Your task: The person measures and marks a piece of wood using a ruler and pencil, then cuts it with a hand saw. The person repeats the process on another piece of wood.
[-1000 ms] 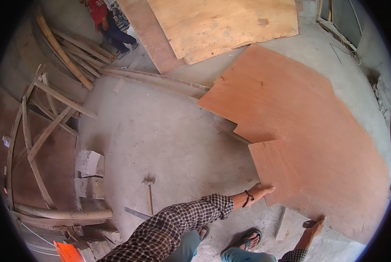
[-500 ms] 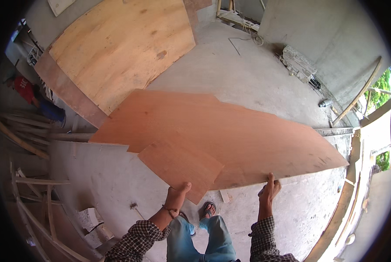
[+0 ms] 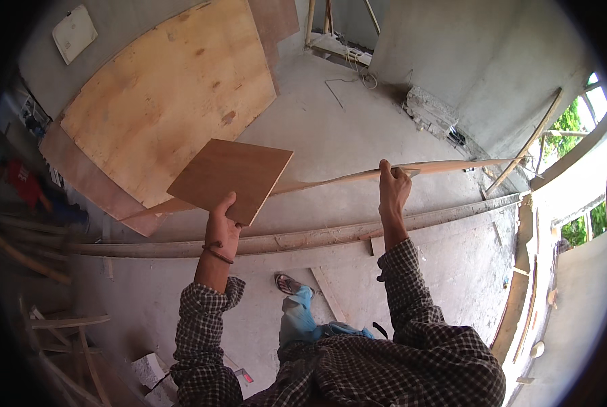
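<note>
My left hand [image 3: 222,218] is closed on a small square plywood piece [image 3: 232,175], thumb near its lower edge. My right hand [image 3: 394,187] grips the long edge of a large reddish plywood sheet [image 3: 457,165], now seen nearly edge-on and stretching from behind the square piece to the right. A small item at the right fingers is too hidden to name. Whether my left hand also holds the large sheet, I cannot tell. Beneath them a long board [image 3: 303,240] crosses the concrete floor [image 3: 337,112]. My sandalled foot [image 3: 286,283] is below.
Light plywood [image 3: 167,88] leans at upper left beside a person in red [image 3: 20,183]. Timber pieces [image 3: 72,322] lie at lower left. Rubble [image 3: 429,108] lies along the far wall; a leaning pole [image 3: 526,142] stands by a bright opening [image 3: 571,132] on the right.
My view has swung rightward. Both hands have risen and moved forward, and the large sheet has turned from face-up to nearly edge-on, while the small square stays in my left hand.
</note>
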`<state>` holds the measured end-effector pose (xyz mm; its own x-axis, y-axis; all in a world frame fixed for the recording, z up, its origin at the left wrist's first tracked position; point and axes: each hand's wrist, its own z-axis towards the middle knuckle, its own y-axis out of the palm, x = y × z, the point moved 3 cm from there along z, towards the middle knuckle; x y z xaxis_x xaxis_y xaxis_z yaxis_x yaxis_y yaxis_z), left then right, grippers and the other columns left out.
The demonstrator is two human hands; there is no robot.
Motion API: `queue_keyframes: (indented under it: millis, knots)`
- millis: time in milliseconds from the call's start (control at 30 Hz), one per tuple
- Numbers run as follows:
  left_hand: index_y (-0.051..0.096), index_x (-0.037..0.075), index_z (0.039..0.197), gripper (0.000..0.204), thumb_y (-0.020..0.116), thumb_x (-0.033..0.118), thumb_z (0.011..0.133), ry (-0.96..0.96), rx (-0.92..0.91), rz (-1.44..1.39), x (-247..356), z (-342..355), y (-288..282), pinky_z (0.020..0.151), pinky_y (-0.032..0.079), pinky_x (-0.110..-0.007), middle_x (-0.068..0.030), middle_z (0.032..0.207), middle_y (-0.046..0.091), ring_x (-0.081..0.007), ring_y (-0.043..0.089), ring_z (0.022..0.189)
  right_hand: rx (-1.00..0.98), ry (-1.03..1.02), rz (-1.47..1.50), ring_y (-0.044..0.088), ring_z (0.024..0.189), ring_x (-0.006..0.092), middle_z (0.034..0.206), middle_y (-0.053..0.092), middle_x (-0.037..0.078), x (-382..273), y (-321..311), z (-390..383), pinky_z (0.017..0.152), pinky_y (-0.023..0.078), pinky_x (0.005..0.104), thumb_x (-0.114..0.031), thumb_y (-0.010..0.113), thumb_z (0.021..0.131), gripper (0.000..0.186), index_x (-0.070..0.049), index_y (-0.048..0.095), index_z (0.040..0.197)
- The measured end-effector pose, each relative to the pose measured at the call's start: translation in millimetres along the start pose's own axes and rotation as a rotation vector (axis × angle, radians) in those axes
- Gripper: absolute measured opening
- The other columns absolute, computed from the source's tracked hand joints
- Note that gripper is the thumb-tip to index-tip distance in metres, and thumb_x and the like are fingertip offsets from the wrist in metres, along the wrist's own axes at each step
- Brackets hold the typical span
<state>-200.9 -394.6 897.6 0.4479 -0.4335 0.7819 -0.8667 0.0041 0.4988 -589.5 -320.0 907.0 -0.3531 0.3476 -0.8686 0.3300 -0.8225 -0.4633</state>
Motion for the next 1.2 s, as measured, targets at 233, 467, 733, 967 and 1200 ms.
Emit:
queue_keyframes:
  millis: [233, 467, 733, 967, 1200]
  knots:
    - [0.061, 0.014, 0.122, 0.033, 0.071, 0.031, 0.095, 0.012, -0.033, -0.126, 89, 93, 9, 0.078, 0.05, -0.041, -0.0039, 0.109, 0.069, -0.0198, 0.063, 0.094, 0.041, -0.078, 0.003, 0.054, 0.054, 0.0268, 0.055, 0.056, 0.018, -118, 106, 74, 0.065, 0.047, 0.0473, -0.035, 0.068, 0.083, 0.049, 0.011, 0.064, 0.067]
    - [0.059, 0.01, 0.121, 0.034, 0.071, 0.03, 0.097, -0.016, -0.022, -0.221, 147, 196, 41, 0.083, 0.051, -0.043, -0.008, 0.108, 0.068, -0.0237, 0.06, 0.089, -0.001, -0.127, 0.026, 0.06, 0.058, 0.0308, 0.06, 0.061, 0.019, -175, 205, 184, 0.067, 0.051, 0.0456, -0.037, 0.07, 0.08, 0.047, 0.007, 0.065, 0.066]
    - [0.058, 0.007, 0.121, 0.034, 0.069, 0.031, 0.099, -0.028, -0.008, -0.249, 217, 336, 90, 0.084, 0.052, -0.045, -0.0136, 0.102, 0.066, -0.0255, 0.059, 0.087, -0.128, -0.082, 0.027, 0.071, 0.069, 0.0318, 0.068, 0.069, 0.018, -231, 335, 313, 0.072, 0.056, 0.0457, -0.042, 0.071, 0.079, 0.047, 0.004, 0.074, 0.076]
    - [0.056, 0.006, 0.122, 0.036, 0.069, 0.031, 0.099, 0.056, 0.069, -0.279, 286, 451, 101, 0.084, 0.054, -0.047, -0.0143, 0.099, 0.061, -0.0258, 0.057, 0.081, -0.301, -0.019, 0.106, 0.07, 0.055, 0.0244, 0.061, 0.069, 0.015, -300, 464, 373, 0.061, 0.058, 0.0386, -0.038, 0.069, 0.084, 0.042, 0.002, 0.075, 0.07]
    - [0.056, 0.001, 0.12, 0.04, 0.067, 0.033, 0.099, 0.162, 0.237, -0.303, 336, 519, 51, 0.083, 0.054, -0.048, -0.0178, 0.094, 0.06, -0.0288, 0.058, 0.083, -0.473, -0.119, 0.083, 0.072, 0.06, 0.029, 0.061, 0.069, 0.017, -375, 593, 389, 0.07, 0.059, 0.0406, -0.037, 0.071, 0.081, 0.042, 0.003, 0.075, 0.072]
